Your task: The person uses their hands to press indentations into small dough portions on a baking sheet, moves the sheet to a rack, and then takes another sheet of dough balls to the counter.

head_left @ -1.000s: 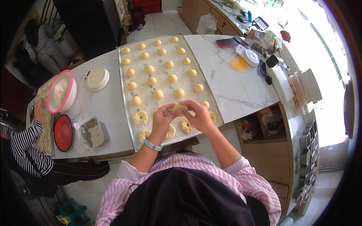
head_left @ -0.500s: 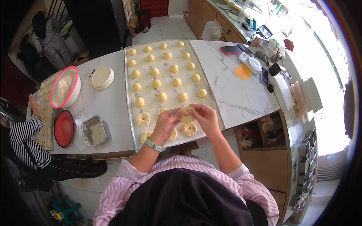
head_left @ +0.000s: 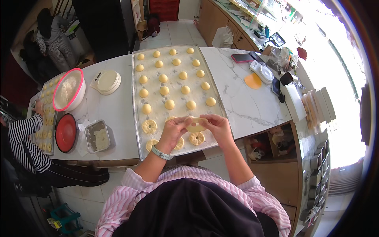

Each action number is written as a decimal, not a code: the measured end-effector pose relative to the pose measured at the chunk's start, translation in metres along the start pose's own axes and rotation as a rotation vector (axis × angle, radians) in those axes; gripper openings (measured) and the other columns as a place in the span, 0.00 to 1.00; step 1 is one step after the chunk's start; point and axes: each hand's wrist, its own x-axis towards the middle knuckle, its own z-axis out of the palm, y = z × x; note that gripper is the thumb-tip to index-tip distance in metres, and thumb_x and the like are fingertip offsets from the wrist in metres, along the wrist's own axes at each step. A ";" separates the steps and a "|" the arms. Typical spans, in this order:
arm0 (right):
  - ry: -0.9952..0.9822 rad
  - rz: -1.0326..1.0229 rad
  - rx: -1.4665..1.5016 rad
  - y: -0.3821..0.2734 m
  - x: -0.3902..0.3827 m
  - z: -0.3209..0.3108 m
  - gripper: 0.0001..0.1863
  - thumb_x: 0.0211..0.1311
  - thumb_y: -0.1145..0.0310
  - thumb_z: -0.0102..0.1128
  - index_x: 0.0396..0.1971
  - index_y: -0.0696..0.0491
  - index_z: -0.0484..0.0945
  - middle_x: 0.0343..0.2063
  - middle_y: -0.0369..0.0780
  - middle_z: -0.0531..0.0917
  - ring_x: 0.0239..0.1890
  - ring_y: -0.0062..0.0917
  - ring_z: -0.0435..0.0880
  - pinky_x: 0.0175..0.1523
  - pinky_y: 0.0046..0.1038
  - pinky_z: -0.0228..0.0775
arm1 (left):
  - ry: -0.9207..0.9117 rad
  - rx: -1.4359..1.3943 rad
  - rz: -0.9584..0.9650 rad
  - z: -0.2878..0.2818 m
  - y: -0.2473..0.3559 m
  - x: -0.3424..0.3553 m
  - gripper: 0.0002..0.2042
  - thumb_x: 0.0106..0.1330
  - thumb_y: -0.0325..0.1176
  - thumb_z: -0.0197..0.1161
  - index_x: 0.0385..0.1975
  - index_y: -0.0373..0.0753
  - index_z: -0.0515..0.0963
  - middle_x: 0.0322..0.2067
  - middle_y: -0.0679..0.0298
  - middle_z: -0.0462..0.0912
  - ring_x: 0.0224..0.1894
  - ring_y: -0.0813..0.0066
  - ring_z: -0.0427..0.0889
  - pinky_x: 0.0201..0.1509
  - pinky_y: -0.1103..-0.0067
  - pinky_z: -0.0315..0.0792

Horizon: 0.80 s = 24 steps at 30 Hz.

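Between my two hands a ring of pale dough [head_left: 196, 128] is held above the near part of a large floured metal tray [head_left: 158, 112]. My left hand [head_left: 173, 132], with a pale watch on the wrist, pinches the ring's left side. My right hand [head_left: 217, 127] pinches its right side, and a hole shows in the middle. Rows of round dough balls [head_left: 169, 104] cover the far part of the tray. Flattened dough rings [head_left: 149, 126] lie in the near rows, some partly hidden under my left hand and wrist.
Left of the tray stand a kitchen scale [head_left: 106, 82], a clear tub with flour [head_left: 98, 137], a red bowl [head_left: 66, 133] and a pink-rimmed basin [head_left: 81, 94]. A co-worker in stripes [head_left: 23, 134] reaches over another dough tray. Phones [head_left: 242, 58] and an orange scraper [head_left: 253, 81] lie right.
The dough ring has been pulled wider between my hands and tipped flatter. My right hand has lowered slightly. The co-worker's hand at the left has shifted over the other tray.
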 end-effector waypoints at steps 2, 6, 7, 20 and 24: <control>-0.029 -0.076 0.008 0.000 0.000 0.009 0.13 0.56 0.77 0.60 0.42 0.63 0.77 0.36 0.39 0.81 0.36 0.18 0.79 0.42 0.19 0.72 | -0.102 0.015 -0.036 -0.004 0.000 0.002 0.13 0.60 0.31 0.63 0.39 0.28 0.77 0.34 0.60 0.81 0.37 0.76 0.80 0.42 0.82 0.74; -0.038 0.002 0.032 0.008 -0.003 -0.003 0.12 0.58 0.76 0.58 0.42 0.61 0.78 0.38 0.39 0.79 0.37 0.20 0.80 0.43 0.18 0.72 | 0.011 -0.052 0.026 -0.002 0.000 -0.002 0.13 0.60 0.31 0.62 0.39 0.28 0.77 0.34 0.59 0.81 0.38 0.75 0.80 0.44 0.80 0.74; -0.008 0.005 0.009 0.007 -0.002 -0.002 0.12 0.58 0.76 0.58 0.42 0.61 0.78 0.39 0.40 0.79 0.37 0.20 0.80 0.43 0.18 0.72 | -0.018 -0.018 -0.008 -0.001 0.001 -0.002 0.13 0.61 0.31 0.62 0.39 0.28 0.77 0.34 0.59 0.81 0.38 0.75 0.80 0.44 0.80 0.74; -0.014 -0.052 0.051 0.011 -0.010 0.005 0.14 0.56 0.76 0.60 0.43 0.62 0.77 0.32 0.38 0.82 0.35 0.17 0.80 0.43 0.18 0.72 | -0.071 0.033 -0.098 0.001 -0.006 0.000 0.12 0.62 0.31 0.61 0.38 0.27 0.77 0.35 0.58 0.81 0.36 0.75 0.80 0.42 0.81 0.76; 0.048 0.048 -0.028 0.002 -0.010 -0.007 0.13 0.57 0.75 0.59 0.43 0.62 0.77 0.36 0.40 0.82 0.37 0.19 0.81 0.45 0.18 0.72 | -0.006 0.020 -0.094 0.004 -0.003 -0.001 0.12 0.61 0.31 0.62 0.38 0.27 0.77 0.34 0.58 0.81 0.35 0.75 0.81 0.40 0.81 0.76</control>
